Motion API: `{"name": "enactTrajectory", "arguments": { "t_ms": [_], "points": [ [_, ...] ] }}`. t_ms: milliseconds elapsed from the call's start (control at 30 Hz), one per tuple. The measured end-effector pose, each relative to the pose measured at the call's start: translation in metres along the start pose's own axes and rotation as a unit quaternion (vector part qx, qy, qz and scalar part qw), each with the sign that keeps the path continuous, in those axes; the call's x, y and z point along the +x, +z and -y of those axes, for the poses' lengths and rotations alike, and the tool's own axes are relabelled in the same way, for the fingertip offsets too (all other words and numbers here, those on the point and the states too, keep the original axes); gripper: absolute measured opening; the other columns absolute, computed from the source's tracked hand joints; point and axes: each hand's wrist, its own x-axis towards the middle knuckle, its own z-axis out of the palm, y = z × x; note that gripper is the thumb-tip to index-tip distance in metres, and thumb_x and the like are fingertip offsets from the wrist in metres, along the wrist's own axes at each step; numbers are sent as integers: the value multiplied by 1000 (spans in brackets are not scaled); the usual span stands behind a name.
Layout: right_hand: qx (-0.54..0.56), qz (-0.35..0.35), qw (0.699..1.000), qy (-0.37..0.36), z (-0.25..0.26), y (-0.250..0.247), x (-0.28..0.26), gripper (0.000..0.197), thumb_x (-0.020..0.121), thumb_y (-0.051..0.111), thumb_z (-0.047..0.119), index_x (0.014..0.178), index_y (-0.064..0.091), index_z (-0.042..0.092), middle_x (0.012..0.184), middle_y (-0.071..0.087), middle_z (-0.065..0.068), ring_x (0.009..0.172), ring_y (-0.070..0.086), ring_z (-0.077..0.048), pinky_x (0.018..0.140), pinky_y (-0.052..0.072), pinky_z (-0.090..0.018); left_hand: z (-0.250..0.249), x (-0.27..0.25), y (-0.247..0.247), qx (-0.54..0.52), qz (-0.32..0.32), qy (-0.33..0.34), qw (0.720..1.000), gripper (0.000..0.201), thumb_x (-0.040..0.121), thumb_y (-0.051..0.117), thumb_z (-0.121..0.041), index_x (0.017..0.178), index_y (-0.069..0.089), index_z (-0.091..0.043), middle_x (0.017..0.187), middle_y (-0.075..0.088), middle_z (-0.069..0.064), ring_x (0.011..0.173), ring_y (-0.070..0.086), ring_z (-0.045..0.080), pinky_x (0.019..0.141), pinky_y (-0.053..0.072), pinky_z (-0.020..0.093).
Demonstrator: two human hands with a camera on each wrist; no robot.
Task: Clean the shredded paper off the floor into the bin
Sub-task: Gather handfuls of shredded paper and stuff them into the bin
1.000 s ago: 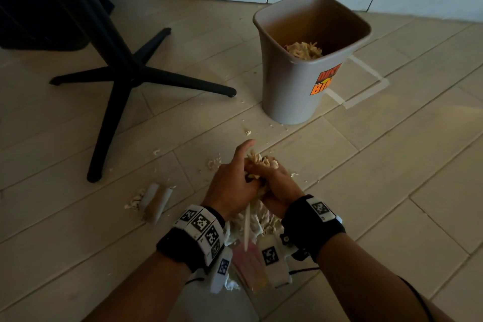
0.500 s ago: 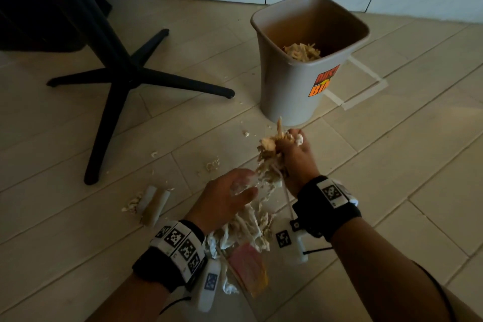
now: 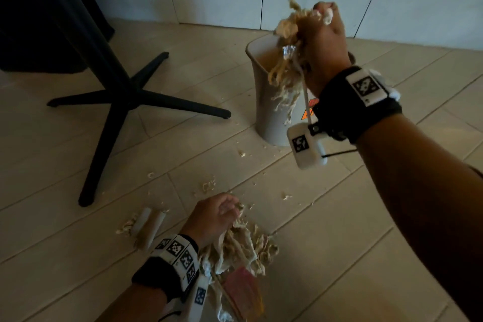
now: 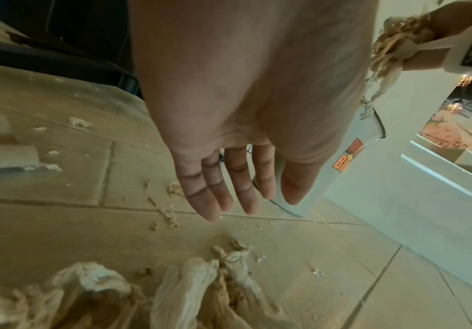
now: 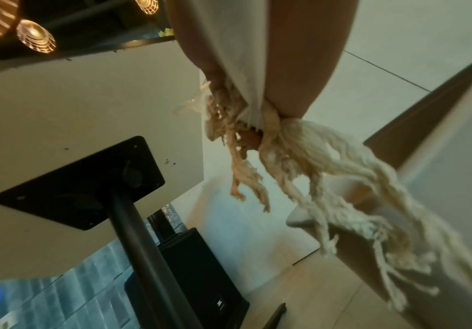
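Note:
My right hand (image 3: pixel 324 34) grips a clump of shredded paper (image 3: pixel 287 42), raised above the near rim of the grey bin (image 3: pixel 264 102). Strands dangle from the fist toward the bin's opening. In the right wrist view the shreds (image 5: pixel 313 167) trail from my closed fingers (image 5: pixel 253 135) over the bin rim (image 5: pixel 302 218). My left hand (image 3: pixel 217 214) is low over the remaining pile of shreds (image 3: pixel 243 246) on the floor. In the left wrist view its fingers (image 4: pixel 237 189) are straight and hold nothing, just above the pile (image 4: pixel 195 289).
A black table base (image 3: pixel 125 97) spreads its legs to the left of the bin. Two cardboard tubes (image 3: pixel 149 227) lie left of my left wrist. A pink and orange packet (image 3: pixel 243 293) lies under the pile. Small paper bits (image 3: pixel 209 185) dot the tiles.
My right hand has lifted a clump from the pile and carried it up and forward over the bin. My left hand has let go and stayed low over the pile.

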Motion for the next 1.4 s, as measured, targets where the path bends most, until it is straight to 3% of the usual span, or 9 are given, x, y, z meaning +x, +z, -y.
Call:
{"name": "enactTrajectory", "arguments": {
  "t_ms": [267, 400, 500, 600, 733, 867, 1067, 1233, 1400],
  "points": [
    [33, -110, 993, 1, 2, -3, 49, 14, 85, 37, 10, 99, 37, 12, 79, 66, -18, 64, 58, -24, 59, 43, -34, 1, 8, 1, 20, 0, 3, 1000, 32, 94, 62, -25, 124, 62, -17, 118, 65, -6, 97, 57, -5, 70, 39, -5],
    [9, -153, 986, -69, -8, -6, 56, 3, 88, 39, 12, 91, 39, 14, 92, 63, -25, 74, 61, -25, 64, 50, -33, 9, 11, 4, 14, -2, -2, 1000, 29, 93, 63, -25, 121, 63, -18, 110, 64, -11, 95, 56, -12, 71, 42, -2],
    [-54, -168, 979, -102, -13, -10, 60, 15, 80, 46, 10, 90, 39, 20, 113, 50, -23, 89, 56, -28, 70, 53, -33, 16, 14, 5, 8, -11, -9, 1000, 25, 91, 64, -24, 117, 65, -22, 112, 67, -9, 103, 60, -6, 73, 43, 0],
    [-193, -142, 959, -149, -26, -17, 60, 23, 81, 45, 0, 96, 38, 16, 109, 39, -9, 101, 42, -20, 93, 45, -41, 21, 16, 7, 9, -10, -19, 1000, 25, 91, 64, -23, 116, 65, -21, 112, 68, -7, 102, 61, -3, 74, 44, 1],
    [-348, -83, 912, -199, -52, -30, 58, 22, 87, 49, 8, 108, 43, 12, 116, 42, -18, 103, 42, -19, 99, 42, -37, 29, 19, 6, 37, -7, -20, 999, 25, 91, 63, -29, 116, 65, -24, 113, 68, -10, 103, 60, -3, 79, 44, 7],
    [-515, -6, 850, -108, -62, -40, 60, 38, 92, 54, 16, 128, 43, 18, 129, 37, -14, 115, 45, -33, 99, 43, -47, 34, 21, 7, 44, -8, -14, 999, 24, 92, 63, -28, 116, 65, -24, 112, 68, -10, 105, 62, -1, 79, 43, 6],
    [-702, 127, 695, 90, -54, -39, 64, 59, 86, 53, 58, 140, 41, 36, 150, 31, -4, 135, 32, -47, 106, 22, -73, 42, 20, 0, 41, -11, -20, 999, 27, 91, 64, -27, 118, 65, -23, 116, 67, -7, 108, 62, 3, 93, 50, 23],
    [-708, 110, 694, 68, -45, -31, 49, 54, 93, 45, 53, 144, 39, 35, 153, 33, -5, 141, 25, -45, 105, 6, -80, 49, 18, -21, 111, -33, -3, 993, 26, 91, 65, -27, 116, 67, -21, 112, 68, -8, 104, 64, 6, 85, 47, 17],
    [-696, 103, 711, 13, -35, -10, 21, 62, 94, 42, 57, 150, 23, 40, 160, 24, -4, 146, 13, -48, 106, 4, -80, 73, 26, -67, 200, -133, -44, 970, 28, 85, 61, -28, 112, 70, -23, 117, 67, 3, 111, 61, 24, 94, 52, 38]
  ]
}}
